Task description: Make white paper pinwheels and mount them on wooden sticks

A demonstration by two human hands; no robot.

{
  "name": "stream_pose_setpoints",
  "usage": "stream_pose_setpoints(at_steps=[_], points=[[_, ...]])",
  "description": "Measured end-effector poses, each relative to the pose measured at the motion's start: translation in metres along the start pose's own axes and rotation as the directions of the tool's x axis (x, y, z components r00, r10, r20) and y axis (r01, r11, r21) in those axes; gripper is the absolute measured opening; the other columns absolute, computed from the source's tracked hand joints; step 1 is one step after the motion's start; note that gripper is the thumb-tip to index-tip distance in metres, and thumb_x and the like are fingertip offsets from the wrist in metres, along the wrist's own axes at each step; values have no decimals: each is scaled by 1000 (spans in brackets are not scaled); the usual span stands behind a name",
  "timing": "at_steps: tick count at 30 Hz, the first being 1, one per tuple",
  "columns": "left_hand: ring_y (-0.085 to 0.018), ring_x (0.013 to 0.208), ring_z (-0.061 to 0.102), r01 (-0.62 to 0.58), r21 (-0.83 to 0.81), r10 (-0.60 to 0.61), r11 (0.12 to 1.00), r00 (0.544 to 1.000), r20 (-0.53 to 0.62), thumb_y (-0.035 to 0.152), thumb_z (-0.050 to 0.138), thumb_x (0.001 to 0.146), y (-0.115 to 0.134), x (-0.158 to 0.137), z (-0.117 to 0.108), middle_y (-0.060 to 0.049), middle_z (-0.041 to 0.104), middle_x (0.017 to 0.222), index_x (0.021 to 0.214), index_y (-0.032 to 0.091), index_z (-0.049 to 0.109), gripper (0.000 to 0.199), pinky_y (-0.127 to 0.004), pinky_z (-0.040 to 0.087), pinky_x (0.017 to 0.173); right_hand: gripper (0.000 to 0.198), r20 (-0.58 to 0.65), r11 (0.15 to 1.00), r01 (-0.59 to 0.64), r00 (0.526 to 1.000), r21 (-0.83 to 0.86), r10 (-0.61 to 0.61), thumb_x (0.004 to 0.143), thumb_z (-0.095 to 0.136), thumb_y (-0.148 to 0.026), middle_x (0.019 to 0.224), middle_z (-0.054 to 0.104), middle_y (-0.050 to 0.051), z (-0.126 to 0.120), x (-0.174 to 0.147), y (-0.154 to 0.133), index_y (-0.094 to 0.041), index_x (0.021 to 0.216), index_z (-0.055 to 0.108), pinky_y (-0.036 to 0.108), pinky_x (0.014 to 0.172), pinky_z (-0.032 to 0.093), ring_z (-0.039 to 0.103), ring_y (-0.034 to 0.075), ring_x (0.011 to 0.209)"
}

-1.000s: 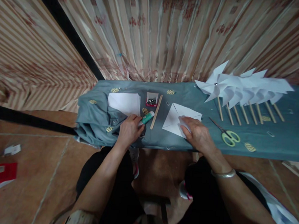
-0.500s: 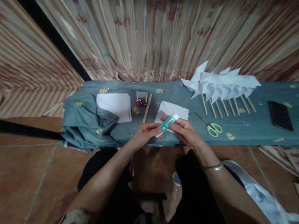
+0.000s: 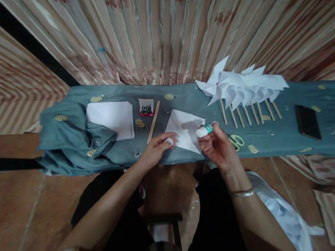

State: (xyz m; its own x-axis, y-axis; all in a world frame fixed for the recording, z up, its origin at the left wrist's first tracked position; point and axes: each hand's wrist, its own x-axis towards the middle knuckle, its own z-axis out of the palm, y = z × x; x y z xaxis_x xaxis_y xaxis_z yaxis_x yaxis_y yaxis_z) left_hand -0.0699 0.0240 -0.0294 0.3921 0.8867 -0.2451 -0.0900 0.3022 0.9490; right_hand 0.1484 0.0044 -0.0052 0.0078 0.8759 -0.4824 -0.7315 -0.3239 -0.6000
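My bench [image 3: 282, 145], draped in a blue-grey cloth [image 3: 70, 134], carries a paper stack [image 3: 110, 114], a small box of pins [image 3: 146, 107], a wooden stick [image 3: 153, 116], a folded paper square [image 3: 184, 128], green scissors [image 3: 236, 141], paper pinwheels [image 3: 240, 88] and a black phone [image 3: 307, 121].

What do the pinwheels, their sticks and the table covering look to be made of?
Pinwheels: white paper, matte, with crisp folded points. Sticks: light, unfinished wood, probably dowels, pale tan and straight. Table covering: soft woven cloth, grey-blue with small yellow motifs; it bunches into folds at the left end.
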Motion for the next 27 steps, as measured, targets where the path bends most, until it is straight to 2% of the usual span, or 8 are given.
stream_pose_setpoints(at_steps=[3,5,10,13,15,19,23,27], points=[[-16,89,64,-133,230,126,964,991,45,24,54,86,-5,5,6,-8,73,100,107,14,71,28,-31,51,87,27,26,998,-58,998,25,58,75,81,-40,59,65,-5,-6,-3,-2,-19,75,64,12,43,48,60,6,51],[-18,95,64,-267,403,248,875,964,101,21,51,88,-8,9,10,-9,71,103,107,14,71,28,-34,51,89,24,35,1000,-16,999,15,16,76,80,-38,62,68,-4,-8,-3,-3,-19,77,65,13,45,50,62,7,52],[-20,99,64,-506,702,453,502,845,285,10,47,90,-16,20,19,-11,68,102,107,13,70,29,-35,53,91,19,64,997,75,995,26,-76,79,78,-36,75,74,-2,-1,4,-5,-20,81,68,15,48,53,64,7,55],[-21,100,62,-520,800,476,300,808,347,3,43,88,-17,25,22,-11,66,104,112,13,68,35,-35,54,91,19,82,995,85,993,47,-89,78,78,-36,76,74,-2,4,7,-2,-19,82,70,14,51,53,66,7,61],[-22,101,61,-512,831,474,217,799,369,2,43,88,-17,27,23,-12,66,106,115,12,66,37,-36,55,91,19,91,995,93,991,24,-95,76,79,-34,78,75,-1,5,7,-1,-18,83,71,15,58,56,68,9,67],[-23,102,60,-512,847,467,144,790,398,2,44,88,-17,30,23,-13,65,112,118,11,64,38,-38,55,92,16,144,986,143,981,-87,-130,74,76,-27,86,77,1,2,5,-6,-19,88,74,16,60,55,65,8,63],[-24,104,60,-501,856,462,128,794,396,0,43,87,-19,32,20,-14,65,117,120,9,63,39,-40,54,94,16,187,969,195,968,-153,-166,73,72,-21,96,77,0,1,2,-16,-25,88,73,16,60,53,60,6,61],[-26,108,58,-497,859,435,124,805,403,2,47,87,-24,33,18,-15,63,123,121,10,63,38,-44,53,95,27,191,965,220,963,-144,-191,70,68,-16,102,75,-4,1,0,-21,-29,94,71,19,66,53,60,7,67]])
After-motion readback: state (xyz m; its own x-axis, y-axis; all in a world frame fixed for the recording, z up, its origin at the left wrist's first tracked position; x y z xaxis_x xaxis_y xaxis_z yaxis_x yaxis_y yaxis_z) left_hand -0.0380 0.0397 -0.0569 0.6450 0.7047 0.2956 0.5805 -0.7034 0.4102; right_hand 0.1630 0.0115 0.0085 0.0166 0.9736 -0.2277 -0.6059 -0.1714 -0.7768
